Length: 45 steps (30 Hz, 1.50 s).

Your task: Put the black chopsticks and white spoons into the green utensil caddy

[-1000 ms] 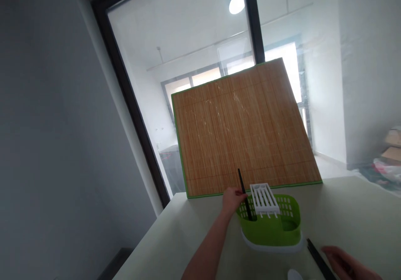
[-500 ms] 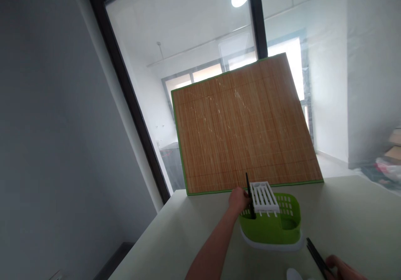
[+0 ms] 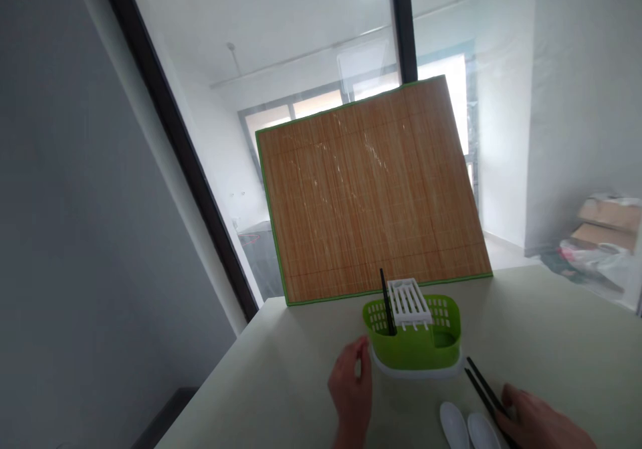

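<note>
A green utensil caddy [image 3: 416, 352] with a white base and a white slatted rack [image 3: 408, 300] stands on the table. One black chopstick [image 3: 386, 302], or a close pair, leans upright in its left compartment. My left hand [image 3: 350, 382] is just in front of the caddy's left end, thumb and fingertips drawn together, with nothing visible between them. At the lower right, my right hand [image 3: 536, 415] grips black chopsticks [image 3: 484, 385], their tips apart and pointing toward the caddy. Two white spoons lie beside that hand, a left spoon [image 3: 453, 425] and a right spoon [image 3: 482, 431].
A bamboo mat [image 3: 371, 195] with green edging stands at the back of the pale table [image 3: 281, 369], in front of a glass partition. A grey wall [image 3: 75, 235] is on the left. Cardboard and plastic bags [image 3: 602, 235] lie beyond the table at right.
My left hand has let go of the chopstick in the caddy and drawn back toward me. My view has shifted, showing more of the right hand, its chopsticks and the spoons.
</note>
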Motion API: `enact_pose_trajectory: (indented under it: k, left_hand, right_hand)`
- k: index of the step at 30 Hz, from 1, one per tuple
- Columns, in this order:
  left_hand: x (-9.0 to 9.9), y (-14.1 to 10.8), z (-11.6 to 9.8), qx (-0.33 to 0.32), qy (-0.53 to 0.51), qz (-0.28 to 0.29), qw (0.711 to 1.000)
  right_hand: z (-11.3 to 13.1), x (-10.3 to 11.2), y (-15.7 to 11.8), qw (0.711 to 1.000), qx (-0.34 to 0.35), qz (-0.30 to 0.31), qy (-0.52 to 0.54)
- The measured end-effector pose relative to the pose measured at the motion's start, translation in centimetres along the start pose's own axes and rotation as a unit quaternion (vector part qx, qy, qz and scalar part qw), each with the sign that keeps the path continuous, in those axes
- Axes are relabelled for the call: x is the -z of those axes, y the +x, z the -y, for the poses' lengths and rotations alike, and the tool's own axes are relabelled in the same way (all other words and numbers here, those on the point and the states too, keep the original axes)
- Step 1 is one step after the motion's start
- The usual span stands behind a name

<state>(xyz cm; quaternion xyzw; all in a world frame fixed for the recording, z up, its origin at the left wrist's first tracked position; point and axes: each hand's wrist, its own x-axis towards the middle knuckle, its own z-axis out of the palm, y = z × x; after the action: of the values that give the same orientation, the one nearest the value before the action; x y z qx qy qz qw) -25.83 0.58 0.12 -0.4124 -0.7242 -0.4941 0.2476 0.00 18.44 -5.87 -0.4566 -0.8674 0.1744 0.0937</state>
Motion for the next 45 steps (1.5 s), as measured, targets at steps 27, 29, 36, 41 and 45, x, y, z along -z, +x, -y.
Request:
enact_pose_trajectory:
  k: [27, 29, 36, 41, 45]
  left_hand:
    - [-1.7, -7.2, 0.0, 0.081, -0.2, 0.13, 0.968]
    - [-1.3, -6.7, -1.1, 0.092, -0.209, 0.15, 0.962]
    - [0.5, -4.7, -5.5, 0.075, -0.316, 0.241, 0.915]
    - [1.3, -4.9, -4.9, 0.098, -0.277, 0.296, 0.909]
    - [1.3, -6.6, -3.1, 0.162, -0.224, 0.324, 0.905]
  right_hand:
    - [-0.3, 4.2, 0.2, 0.99, 0.031, -0.008, -0.134]
    - [1.0, 6.8, -0.4, 0.993, 0.069, -0.025, -0.088]
    - [9.3, 9.6, -4.0, 0.942, 0.267, -0.001, 0.201]
    - [12.0, 4.9, -3.7, 0.911, 0.338, 0.018, 0.235]
    - [12.3, 2.0, -3.5, 0.9, 0.358, 0.042, 0.246]
